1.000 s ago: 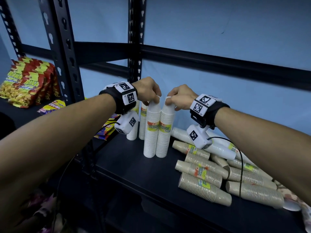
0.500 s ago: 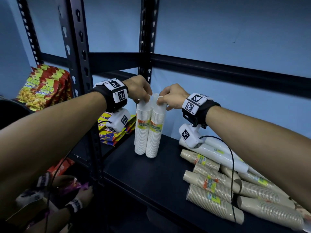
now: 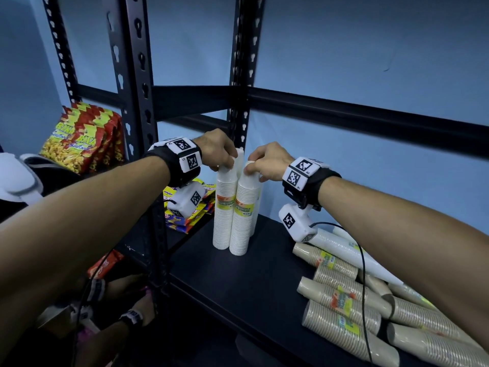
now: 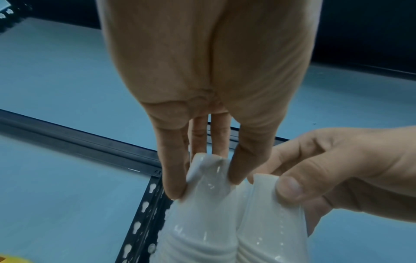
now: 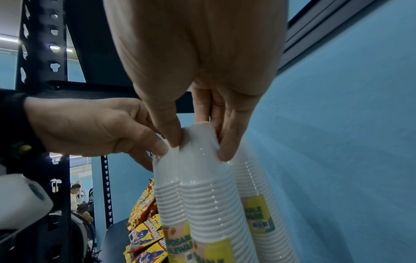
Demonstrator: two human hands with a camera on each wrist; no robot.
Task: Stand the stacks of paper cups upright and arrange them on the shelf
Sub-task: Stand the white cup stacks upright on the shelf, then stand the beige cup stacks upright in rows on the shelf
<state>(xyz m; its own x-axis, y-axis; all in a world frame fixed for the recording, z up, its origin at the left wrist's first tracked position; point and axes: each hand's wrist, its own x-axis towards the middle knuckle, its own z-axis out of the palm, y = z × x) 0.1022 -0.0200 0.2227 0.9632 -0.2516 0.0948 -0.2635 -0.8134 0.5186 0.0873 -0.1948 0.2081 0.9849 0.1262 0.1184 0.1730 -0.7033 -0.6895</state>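
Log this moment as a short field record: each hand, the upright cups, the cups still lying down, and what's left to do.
left hand: pinches the top of the left white stack
right hand: pinches the top of the right white stack
upright stacks: standing side by side on the black shelf, near its upright post
lying stacks: brown stacks and a white stack heaped at the shelf's right
remaining: lying stacks not yet stood up

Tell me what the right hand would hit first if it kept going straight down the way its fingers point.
The right hand already pinches the top of a white cup stack, so it would press straight into that stack, which stands on the shelf. Another upright stack stands beside it.
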